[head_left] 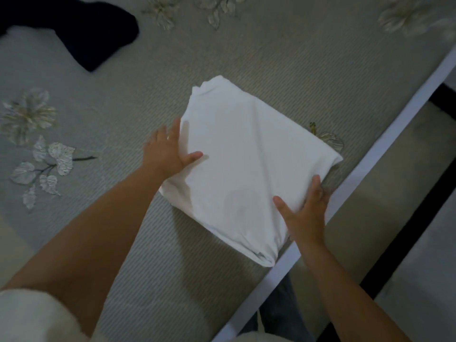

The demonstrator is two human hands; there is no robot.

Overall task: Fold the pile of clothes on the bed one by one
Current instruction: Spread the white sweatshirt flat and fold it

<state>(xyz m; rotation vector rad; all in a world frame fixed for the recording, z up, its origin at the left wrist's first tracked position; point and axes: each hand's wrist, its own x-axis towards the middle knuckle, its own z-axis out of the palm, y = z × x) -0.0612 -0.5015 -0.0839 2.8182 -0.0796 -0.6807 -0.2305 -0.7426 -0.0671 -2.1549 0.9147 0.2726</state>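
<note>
Left hand (170, 150): thumb lies on top of the folded white garment (249, 164) at its 9 o'clock edge, fingers straight along and partly tucked under that edge. Looks like a light pinch, thumb over, fingers under, but how far under I can't tell.

Right hand (304, 209): thumb spread onto the top face near the 5 o'clock edge, fingers extended along the side nearest the bed edge (385, 134). Not curled into a fist; grip depth is hidden too.

Garment sits as a compact rectangle on the ribbed floral bedspread (148, 77), close to the bed edge, corner at 6 o'clock nearly touching it.

Judgement: folding of this piece looks finished; step in hand is squaring up or lifting the bundle to set aside. Next move needs both sides supported evenly so layers don't slip, then a reach for the dark garment (74, 28) at 11 o'clock.

Hard to read: garment type (no collar or sleeve visible), dark piece cut off by frame, dim and blurred light, rest of pile not in view.
</note>
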